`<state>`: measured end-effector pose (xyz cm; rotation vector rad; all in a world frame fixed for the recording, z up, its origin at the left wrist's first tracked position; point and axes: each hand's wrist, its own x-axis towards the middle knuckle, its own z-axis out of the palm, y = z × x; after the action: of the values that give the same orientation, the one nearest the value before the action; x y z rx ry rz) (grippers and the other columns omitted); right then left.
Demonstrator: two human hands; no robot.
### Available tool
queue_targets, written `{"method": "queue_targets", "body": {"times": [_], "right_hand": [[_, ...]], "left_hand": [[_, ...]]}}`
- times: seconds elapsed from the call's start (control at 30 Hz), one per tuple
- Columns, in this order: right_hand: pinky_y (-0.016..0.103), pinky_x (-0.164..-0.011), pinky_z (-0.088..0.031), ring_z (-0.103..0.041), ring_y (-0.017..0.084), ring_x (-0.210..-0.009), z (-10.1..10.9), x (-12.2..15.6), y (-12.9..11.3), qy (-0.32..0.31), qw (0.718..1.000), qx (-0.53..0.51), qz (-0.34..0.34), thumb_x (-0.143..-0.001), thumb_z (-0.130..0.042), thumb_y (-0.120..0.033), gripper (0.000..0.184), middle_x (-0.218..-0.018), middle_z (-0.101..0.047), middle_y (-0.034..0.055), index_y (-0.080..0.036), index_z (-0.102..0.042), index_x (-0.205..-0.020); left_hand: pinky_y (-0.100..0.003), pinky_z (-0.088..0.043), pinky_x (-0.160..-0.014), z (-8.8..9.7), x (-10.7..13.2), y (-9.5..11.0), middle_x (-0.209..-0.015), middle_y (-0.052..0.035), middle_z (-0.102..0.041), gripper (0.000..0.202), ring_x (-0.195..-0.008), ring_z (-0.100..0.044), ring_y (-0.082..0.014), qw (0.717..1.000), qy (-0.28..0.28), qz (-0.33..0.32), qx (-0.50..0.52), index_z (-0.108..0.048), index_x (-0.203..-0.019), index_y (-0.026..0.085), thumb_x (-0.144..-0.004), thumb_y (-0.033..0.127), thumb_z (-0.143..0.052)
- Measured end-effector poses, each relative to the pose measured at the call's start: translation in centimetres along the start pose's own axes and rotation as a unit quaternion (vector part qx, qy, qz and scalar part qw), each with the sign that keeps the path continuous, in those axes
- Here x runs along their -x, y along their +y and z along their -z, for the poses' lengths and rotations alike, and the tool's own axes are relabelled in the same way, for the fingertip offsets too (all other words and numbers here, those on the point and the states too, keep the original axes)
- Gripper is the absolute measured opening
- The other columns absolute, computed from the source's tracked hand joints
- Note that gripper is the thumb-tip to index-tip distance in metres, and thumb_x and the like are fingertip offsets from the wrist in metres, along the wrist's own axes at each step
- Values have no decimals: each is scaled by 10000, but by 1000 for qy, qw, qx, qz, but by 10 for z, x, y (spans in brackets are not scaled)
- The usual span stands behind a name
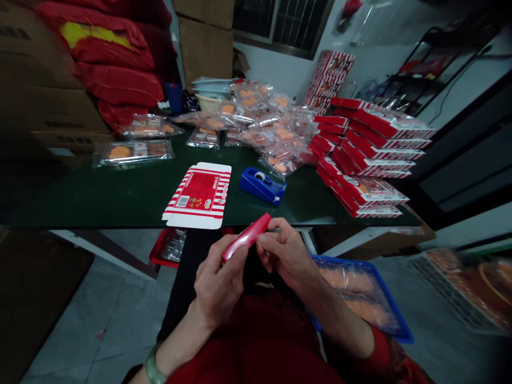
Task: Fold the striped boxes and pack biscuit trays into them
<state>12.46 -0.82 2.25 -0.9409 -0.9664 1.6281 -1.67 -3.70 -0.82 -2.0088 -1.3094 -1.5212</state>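
My left hand [222, 277] is wrapped round a narrow glossy red box [247, 237], held tilted over my lap in front of the table edge. Its near face is plain red; the rest is hidden by my fingers. At the box's upper right end, my right hand [284, 245] has its thumb and fingers closed on the edge. On the table beyond lies a flattened red-and-white striped carton [202, 194], with a barcode facing up. A blue tape dispenser [263, 185] stands to the right of that carton.
Stacked red-and-white boxes [372, 154] stand at the table's right. Clear plastic packs with orange contents [276, 133] are heaped at the back, and more packs [134, 152] lie left. Under the table are a blue tray [394, 314] and a red basket [158, 253].
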Motion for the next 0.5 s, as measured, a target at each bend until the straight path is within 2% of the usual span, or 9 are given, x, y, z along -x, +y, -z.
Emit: {"method": "queue_targets", "body": {"times": [0.13,0.33,0.5], "right_hand": [[139,-285,-315,-465,73,-327,2,1,1,34,999,35,-16,-602,-744,-374,476,-489,-605,-81,-236,-329,-789],[139,-266,-256,-379,64,-277,-4,-5,4,99,991,91,-28,-604,-733,-433,496,-394,-502,-132,-246,-309,-783],[174,-328,-313,-405,65,-340,-11,4,15,112,989,99,-7,-717,-630,-532,397,-464,-503,-98,-230,-377,-769]], "left_hand": [[-211,-568,-714,-5,6,1,-977,-57,-677,170,-843,-682,-140,999,-5,-4,38,-666,-879,196,-805,65,-588],[-224,-564,-726,-9,10,0,-1000,-65,-669,193,-894,-674,-156,999,-19,-16,47,-664,-897,199,-792,50,-602],[-217,-551,-714,-3,3,9,-991,-44,-672,164,-835,-671,-135,999,3,28,41,-678,-871,208,-784,75,-636]]}}
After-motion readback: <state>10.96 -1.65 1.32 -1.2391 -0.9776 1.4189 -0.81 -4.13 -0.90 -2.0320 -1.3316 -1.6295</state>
